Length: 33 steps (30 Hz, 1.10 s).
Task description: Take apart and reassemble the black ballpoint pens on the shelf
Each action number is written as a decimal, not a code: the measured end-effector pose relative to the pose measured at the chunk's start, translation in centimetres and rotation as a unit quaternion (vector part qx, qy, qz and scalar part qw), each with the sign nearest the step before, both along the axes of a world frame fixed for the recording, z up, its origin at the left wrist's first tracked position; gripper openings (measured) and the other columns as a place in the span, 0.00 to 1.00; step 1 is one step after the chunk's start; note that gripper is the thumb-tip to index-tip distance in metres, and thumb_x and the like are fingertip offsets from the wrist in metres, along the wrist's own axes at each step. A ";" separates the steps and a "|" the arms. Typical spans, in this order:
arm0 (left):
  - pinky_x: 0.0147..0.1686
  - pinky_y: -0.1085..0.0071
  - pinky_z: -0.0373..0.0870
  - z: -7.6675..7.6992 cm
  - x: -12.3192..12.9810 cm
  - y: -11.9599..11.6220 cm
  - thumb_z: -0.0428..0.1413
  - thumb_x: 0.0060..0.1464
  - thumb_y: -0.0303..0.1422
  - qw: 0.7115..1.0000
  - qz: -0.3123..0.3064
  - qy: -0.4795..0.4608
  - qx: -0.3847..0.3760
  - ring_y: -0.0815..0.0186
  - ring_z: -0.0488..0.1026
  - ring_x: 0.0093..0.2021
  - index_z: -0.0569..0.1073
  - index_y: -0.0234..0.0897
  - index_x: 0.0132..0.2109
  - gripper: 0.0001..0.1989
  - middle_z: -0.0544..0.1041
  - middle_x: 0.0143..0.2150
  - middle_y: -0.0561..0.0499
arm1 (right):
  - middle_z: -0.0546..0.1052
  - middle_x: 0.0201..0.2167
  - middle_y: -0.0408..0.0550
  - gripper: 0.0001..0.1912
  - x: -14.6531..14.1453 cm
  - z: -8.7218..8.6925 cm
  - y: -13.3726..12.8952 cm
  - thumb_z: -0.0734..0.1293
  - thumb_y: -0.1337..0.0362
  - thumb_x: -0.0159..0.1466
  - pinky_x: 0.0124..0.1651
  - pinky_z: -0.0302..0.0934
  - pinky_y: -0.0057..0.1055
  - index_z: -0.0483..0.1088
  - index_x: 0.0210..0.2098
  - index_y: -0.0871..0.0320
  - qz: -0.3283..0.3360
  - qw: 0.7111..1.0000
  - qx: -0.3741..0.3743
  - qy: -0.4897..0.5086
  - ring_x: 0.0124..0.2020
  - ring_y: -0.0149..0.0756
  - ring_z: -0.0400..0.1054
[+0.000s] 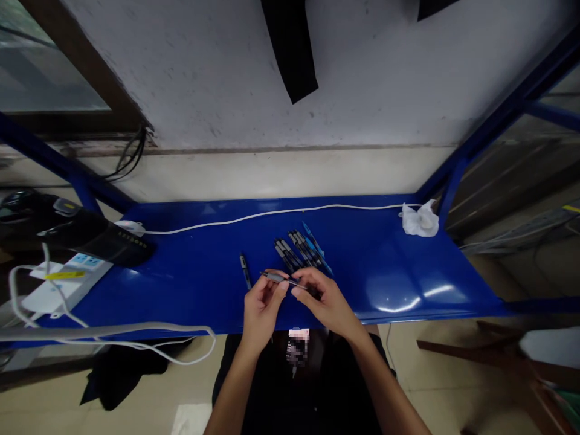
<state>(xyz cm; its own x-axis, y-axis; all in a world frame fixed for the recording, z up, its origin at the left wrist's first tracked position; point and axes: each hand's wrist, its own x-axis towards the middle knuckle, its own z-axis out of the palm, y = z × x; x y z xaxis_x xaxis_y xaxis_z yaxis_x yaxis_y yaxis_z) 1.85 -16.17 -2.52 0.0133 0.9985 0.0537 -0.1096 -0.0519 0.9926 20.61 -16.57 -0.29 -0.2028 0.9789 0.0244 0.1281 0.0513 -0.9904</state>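
Observation:
My left hand [263, 305] is closed in a pinch on a grey pen piece [272, 276] with a pointed end to the left. A thin rod, like a refill [296, 284], stretches from it toward my right hand [324, 299]. The right fingers are closed round a dark pen barrel [313, 292], mostly hidden in the hand. Whether the pieces are joined, I cannot tell. Just beyond my hands lie several grey-and-black pens [285, 252] side by side, with a blue pen [312, 238] at their right. A single pen [245, 269] rests apart, left of the group.
The blue table [190, 278] carries a white cable [244, 217] along its back. At left are a black bottle [113, 240] lying tilted and a white power strip [77, 281]. A crumpled white bag [420, 219] sits at the back right. Loose white cords [181, 329] hang over the front left edge.

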 end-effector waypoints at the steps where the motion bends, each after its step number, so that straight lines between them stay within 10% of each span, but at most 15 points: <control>1: 0.49 0.70 0.77 0.0 0.0 0.0 0.67 0.67 0.42 1.000 0.002 -0.002 0.000 0.62 0.80 0.46 0.82 0.40 0.51 0.12 0.83 0.46 0.47 | 0.79 0.35 0.42 0.16 0.0 -0.1 0.0 0.73 0.47 0.73 0.41 0.63 0.32 0.76 0.50 0.51 -0.007 1.000 -0.003 0.007 0.37 0.36 0.72; 6: 0.48 0.71 0.76 -0.1 0.1 0.1 0.68 0.66 0.41 1.000 0.002 -0.016 -0.001 0.65 0.79 0.42 0.82 0.40 0.50 0.12 0.82 0.46 0.48 | 0.78 0.32 0.42 0.21 0.0 0.0 0.1 0.66 0.47 0.79 0.42 0.61 0.33 0.75 0.35 0.54 0.016 1.000 0.004 -0.017 0.36 0.35 0.71; 33: 0.46 0.72 0.74 -0.6 0.1 0.0 0.67 0.68 0.41 0.999 0.017 -0.051 0.002 0.66 0.76 0.41 0.81 0.39 0.51 0.12 0.80 0.44 0.49 | 0.80 0.35 0.43 0.17 -0.1 -0.4 -0.1 0.71 0.46 0.75 0.43 0.63 0.33 0.76 0.39 0.53 0.007 1.000 0.007 -0.005 0.38 0.37 0.73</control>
<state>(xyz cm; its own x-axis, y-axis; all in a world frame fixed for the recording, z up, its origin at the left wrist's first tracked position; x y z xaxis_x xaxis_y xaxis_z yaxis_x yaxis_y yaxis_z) 1.94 -16.18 -3.16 -0.0260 0.9980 0.0578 -0.2082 -0.0619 0.9761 20.48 -16.62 -0.68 -0.2170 0.9755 0.0367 0.1363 0.0676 -0.9884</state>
